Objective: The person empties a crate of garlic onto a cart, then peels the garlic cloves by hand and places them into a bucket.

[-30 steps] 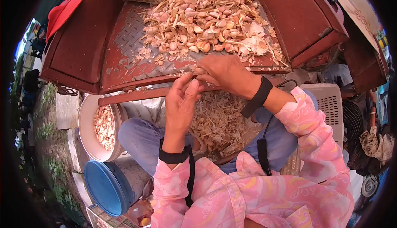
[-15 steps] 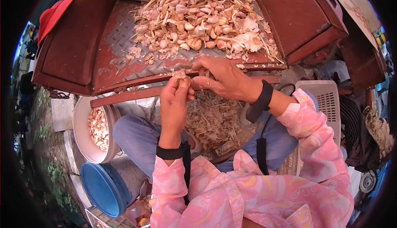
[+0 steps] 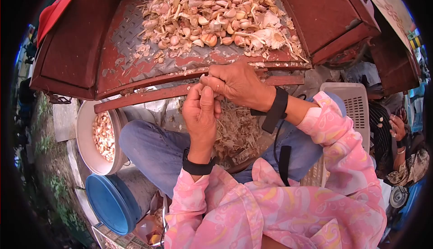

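Note:
My left hand (image 3: pixel 201 113) is closed, thumb up, with its fingertips against those of my right hand (image 3: pixel 241 83). Between them is a garlic clove (image 3: pixel 204 76), mostly hidden by the fingers; only a small pale bit shows. My right hand comes in from the right and pinches at the same clove. Just beyond the hands, a heap of garlic cloves and dry skins (image 3: pixel 216 19) lies on the metal bed of a red cart (image 3: pixel 122 64). Below the hands, a pile of loose skins (image 3: pixel 237 134) lies between my knees.
A wooden bar (image 3: pixel 144 97) crosses before the cart. At left stand a white bucket (image 3: pixel 83 145) holding cloves and a blue-lidded bucket (image 3: pixel 108 201). A plastic crate (image 3: pixel 347 91) is at right. Farther right, another person's hand (image 3: pixel 398 127) shows.
My hands have come together, the left moving right and slightly down, the right closing its fingers at the clove. Another person's hand has appeared at the far right. The view has shifted slightly.

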Demonstrator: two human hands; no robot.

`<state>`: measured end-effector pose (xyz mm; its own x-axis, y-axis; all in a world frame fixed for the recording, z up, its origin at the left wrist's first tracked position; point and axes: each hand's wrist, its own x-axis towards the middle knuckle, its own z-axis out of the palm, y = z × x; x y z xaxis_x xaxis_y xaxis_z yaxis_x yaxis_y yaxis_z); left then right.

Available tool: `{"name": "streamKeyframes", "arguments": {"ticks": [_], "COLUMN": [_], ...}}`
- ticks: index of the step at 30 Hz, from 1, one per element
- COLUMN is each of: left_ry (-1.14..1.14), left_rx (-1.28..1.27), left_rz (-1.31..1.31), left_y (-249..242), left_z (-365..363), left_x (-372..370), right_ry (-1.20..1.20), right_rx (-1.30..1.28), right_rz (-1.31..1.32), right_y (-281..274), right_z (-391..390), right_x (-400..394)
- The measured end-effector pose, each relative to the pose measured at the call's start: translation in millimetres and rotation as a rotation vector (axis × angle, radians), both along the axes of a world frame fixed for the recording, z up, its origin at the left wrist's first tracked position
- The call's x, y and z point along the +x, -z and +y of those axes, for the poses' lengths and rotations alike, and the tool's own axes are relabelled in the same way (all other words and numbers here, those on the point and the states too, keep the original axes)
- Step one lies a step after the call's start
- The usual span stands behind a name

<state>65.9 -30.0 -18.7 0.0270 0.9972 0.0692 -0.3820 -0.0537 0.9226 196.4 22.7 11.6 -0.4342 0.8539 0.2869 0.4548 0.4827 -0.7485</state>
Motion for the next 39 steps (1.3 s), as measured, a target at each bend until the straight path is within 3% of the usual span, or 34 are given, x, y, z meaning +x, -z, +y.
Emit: {"name": "streamKeyframes", "arguments": {"ticks": [10, 12, 15, 17, 21, 23, 24, 25, 27, 30, 35, 37, 39], "left_ry": [-0.035, -0.107, -0.103, -0.053, -0.088, -0.128, -0.135, -0.132, -0.129, -0.145, -0.187, -0.187, -0.171], "left_rx": [0.017, -0.014, -0.022, -0.016, -0.018, -0.040, -0.028, -0.029, 0.009, 0.002, -0.040, -0.119, -0.156], "left_rz": [0.034, -0.084, -0.216, -0.256, -0.189, -0.149, -0.097, -0.099, -0.032, -0.011, -0.020, -0.082, -0.159], "left_y": [-4, -5, -10, -9, -7, -9, -8, -6, -1, -1, -3, -1, 5], "left_z": [-3, -1, -2, -4, -5, -6, -6, -7, -7, -8, -9, -9, -10], "left_x": [3, 6, 11, 6, -7, -8, -8, -7, -3, 6, 10, 12, 14], "right_ry": [-0.072, -0.009, 0.008, 0.034, 0.085, -0.054, -0.072, -0.069, -0.175, -0.234, -0.191, -0.209, -0.204], "right_rx": [0.024, -0.241, -0.180, -0.275, -0.176, 0.258, 0.328, 0.327, 0.006, -0.190, -0.237, 0.080, -0.019], "right_rz": [0.121, 0.329, 0.335, 0.377, 0.232, -0.004, -0.028, -0.031, 0.124, 0.145, 0.256, 0.186, 0.137], "right_y": [7, 6, 3, 8, 2, 3, 2, 0, -7, -8, 3, 12, 10], "right_z": [1, -1, 3, 8, 12, 6, 5, 4, -1, -6, -9, -7, -11], "right_x": [-1, -5, -7, -1, 18, 22, 22, 22, 21, 17, 13, 12, 15]}}
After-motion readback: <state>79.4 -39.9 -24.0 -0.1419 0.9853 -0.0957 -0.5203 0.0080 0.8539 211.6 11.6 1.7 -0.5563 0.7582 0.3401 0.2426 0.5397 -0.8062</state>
